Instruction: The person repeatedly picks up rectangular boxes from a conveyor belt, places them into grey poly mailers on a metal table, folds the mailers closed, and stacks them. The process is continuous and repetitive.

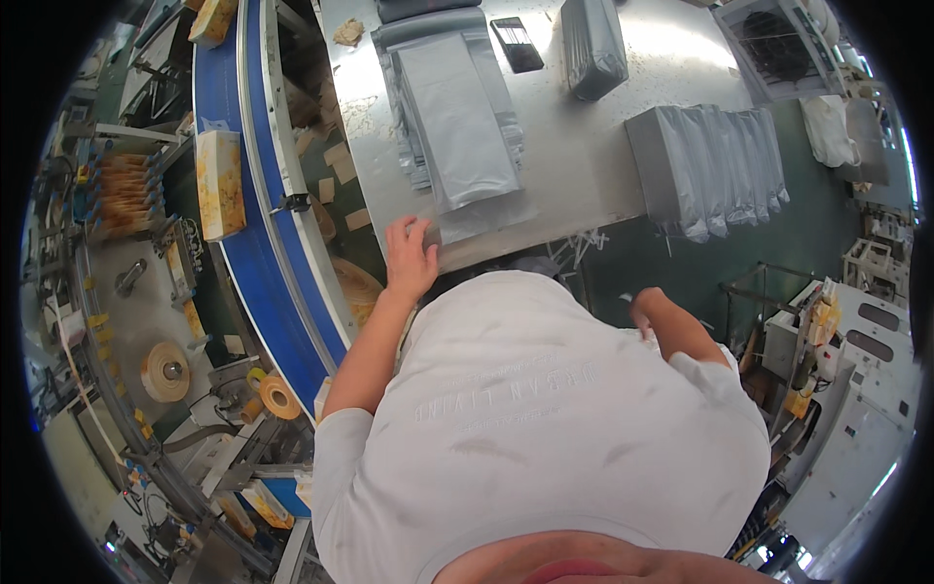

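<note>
My left hand (410,257) is at the near left corner of the metal table, its fingers loosely bent and apart. Just beyond it lies a stack of flat grey plastic bags (455,117), whose clear lower edge reaches toward the table's front. Nothing shows clearly in that hand. On the other side, my right hand (646,311) hangs low beside my shirt, partly covered by the forearm and smeared. A small pale spot shows by its fingers, too unclear to name.
On the metal table (574,146) are a phone (517,45), a grey wrapped bundle (593,51) and a row of grey bagged packs (708,165) at the right edge. Leftward runs a blue conveyor belt (255,224) carrying yellow-white packs (221,185). Machines stand on both sides.
</note>
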